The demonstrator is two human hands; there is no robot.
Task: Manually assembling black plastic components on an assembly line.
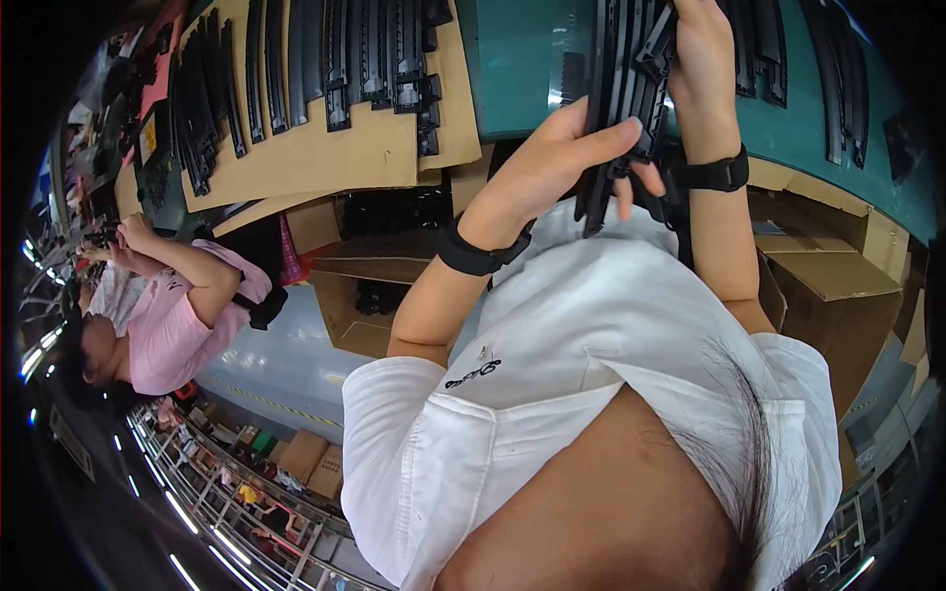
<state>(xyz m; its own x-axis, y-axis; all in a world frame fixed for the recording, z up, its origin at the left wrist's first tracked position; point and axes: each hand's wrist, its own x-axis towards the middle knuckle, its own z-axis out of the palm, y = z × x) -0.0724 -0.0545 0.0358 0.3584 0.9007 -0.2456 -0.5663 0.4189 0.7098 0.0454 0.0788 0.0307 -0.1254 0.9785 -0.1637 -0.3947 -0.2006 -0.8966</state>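
A bundle of long black plastic strips (621,74) is gripped between my two hands, above the near edge of the green table. My left hand (581,153) wraps round its lower end, the thumb pressed across the strips and the fingertips showing beneath. My right hand (703,74) closes on the bundle's right side higher up; some of its fingers are hidden behind the strips. The upper end of the bundle runs out of view at the top edge. Each wrist wears a black band.
Rows of similar black strips (370,49) lie on cardboard (296,158) to the left. More strips (838,79) rest on the green table (522,59) at right. Open cardboard boxes (828,266) stand below the table on both sides. A person in pink (187,315) works at far left.
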